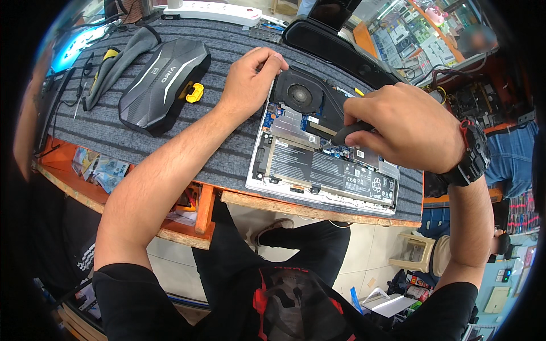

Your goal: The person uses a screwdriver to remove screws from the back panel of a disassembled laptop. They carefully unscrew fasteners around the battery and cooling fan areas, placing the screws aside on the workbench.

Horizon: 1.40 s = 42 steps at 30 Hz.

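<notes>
An open-backed laptop point(263, 181) lies on the striped grey mat, its inner parts facing up. Along its near side runs a flat black battery point(310, 166), and a round black cooling fan point(298, 95) sits at its far left. My left hand point(250, 79) is closed at the laptop's far left corner, thumb and fingers pressed together there. With my right hand point(401, 125) I grip a dark-handled tool point(351, 133) whose thin metal tip points down at the board between fan and battery. My fingers partly cover the tool, so its exact kind is unclear.
Left of the laptop lie a black hard case point(165, 85) with a yellow clip point(194, 92) and a grey cloth strap point(122, 59). A white power strip point(213, 11) and a black bar-shaped device point(335, 48) border the back. Below, a drawer point(60, 153) holds banknotes.
</notes>
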Available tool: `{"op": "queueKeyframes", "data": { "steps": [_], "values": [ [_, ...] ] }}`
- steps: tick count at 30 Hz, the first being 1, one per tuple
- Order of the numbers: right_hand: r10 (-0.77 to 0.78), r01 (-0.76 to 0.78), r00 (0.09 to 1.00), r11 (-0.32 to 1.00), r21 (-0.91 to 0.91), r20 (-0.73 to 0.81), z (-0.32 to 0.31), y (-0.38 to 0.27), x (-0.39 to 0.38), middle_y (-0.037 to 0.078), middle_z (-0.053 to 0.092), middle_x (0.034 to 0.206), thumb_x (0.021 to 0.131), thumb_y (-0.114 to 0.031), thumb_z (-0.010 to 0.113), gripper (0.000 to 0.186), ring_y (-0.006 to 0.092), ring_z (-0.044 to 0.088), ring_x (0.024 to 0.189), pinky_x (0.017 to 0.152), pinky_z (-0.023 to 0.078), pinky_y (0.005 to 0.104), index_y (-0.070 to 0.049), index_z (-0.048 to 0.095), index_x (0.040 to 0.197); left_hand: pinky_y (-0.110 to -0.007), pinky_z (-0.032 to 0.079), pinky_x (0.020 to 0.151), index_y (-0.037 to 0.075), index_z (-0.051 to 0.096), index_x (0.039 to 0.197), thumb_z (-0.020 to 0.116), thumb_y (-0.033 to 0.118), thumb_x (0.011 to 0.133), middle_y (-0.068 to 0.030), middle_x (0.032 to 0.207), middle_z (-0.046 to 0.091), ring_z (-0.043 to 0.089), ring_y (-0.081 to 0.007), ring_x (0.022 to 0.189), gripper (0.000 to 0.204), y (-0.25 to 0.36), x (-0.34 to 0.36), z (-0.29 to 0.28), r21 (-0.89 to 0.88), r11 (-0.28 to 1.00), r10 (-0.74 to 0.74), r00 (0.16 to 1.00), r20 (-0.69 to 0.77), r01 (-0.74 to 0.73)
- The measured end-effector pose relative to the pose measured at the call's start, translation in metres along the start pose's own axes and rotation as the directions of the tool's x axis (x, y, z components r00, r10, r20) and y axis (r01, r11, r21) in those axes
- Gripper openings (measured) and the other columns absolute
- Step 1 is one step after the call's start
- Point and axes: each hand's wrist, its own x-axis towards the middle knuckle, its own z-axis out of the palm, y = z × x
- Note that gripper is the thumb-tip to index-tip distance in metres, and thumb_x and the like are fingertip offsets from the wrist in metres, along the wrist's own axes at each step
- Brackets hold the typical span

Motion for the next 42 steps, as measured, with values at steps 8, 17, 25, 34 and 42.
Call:
{"op": "queueKeyframes", "data": {
  "steps": [8,17,25,34,42],
  "values": [
    [-0.078,0.089,0.985,0.994,0.068,-0.157,0.011,0.015,-0.007,0.014,0.067,0.074,0.085,-0.022,0.07,0.02,0.0332,0.067,0.074,0.065,0.052,0.0403,-0.004,0.067,0.091,-0.024,0.044,0.075,0.004,0.068,0.098,0.052,0.021,0.099,-0.0007,0.091,0.064,0.055,-0.0076,0.087,0.024,-0.014,0.005,-0.007,-0.03,0.998,-0.05,0.998,0.032,0.051],
    [0.668,0.228,0.645,0.296,0.928,-0.371,0.14,0.051,-0.113,0.007,0.068,0.091,0.082,-0.023,0.079,0.039,0.0118,0.063,0.08,0.07,0.048,0.0228,0.004,0.065,0.106,-0.031,0.047,0.08,0.003,0.069,0.102,0.063,0.02,0.091,-0.007,0.096,0.064,0.059,-0.0176,0.088,0.021,0.057,-0.005,-0.003,0.134,0.936,0.273,0.911,0.309,-0.326],
    [0.682,0.374,0.556,0.306,0.876,-0.475,0.187,-0.005,-0.114,0.013,0.072,0.09,0.073,-0.016,0.083,0.033,0.0195,0.067,0.078,0.071,0.05,0.0281,0.002,0.07,0.098,-0.034,0.044,0.069,0.008,0.067,0.093,0.078,0.025,0.079,-0.0045,0.089,0.065,0.061,-0.0223,0.077,0.025,0.116,-0.064,0.027,0.061,0.848,0.379,0.684,0.624,-0.526],
    [0.697,0.443,0.568,0.19,0.876,-0.438,0.199,-0.017,-0.12,0.013,0.071,0.087,0.073,-0.011,0.082,0.034,0.0186,0.067,0.074,0.067,0.049,0.0267,0.002,0.069,0.102,-0.036,0.043,0.062,0.007,0.06,0.082,0.073,0.013,0.082,-0.0055,0.079,0.061,0.059,-0.0248,0.073,0.015,0.128,-0.06,0.043,0.04,0.885,0.348,0.715,0.607,-0.465],
    [0.893,0.586,0.259,0.158,0.794,-0.369,0.249,0.028,-0.193,0.007,0.061,0.088,0.093,-0.032,0.068,0.035,0.0101,0.055,0.067,0.059,0.043,0.023,-0.001,0.062,0.106,-0.035,0.049,0.069,0.001,0.064,0.085,0.064,0.011,0.089,-0.01,0.083,0.064,0.062,-0.0261,0.077,0.011,0.132,-0.042,-0.005,0.075,0.918,0.319,0.837,0.445,-0.39]
  ]
}}
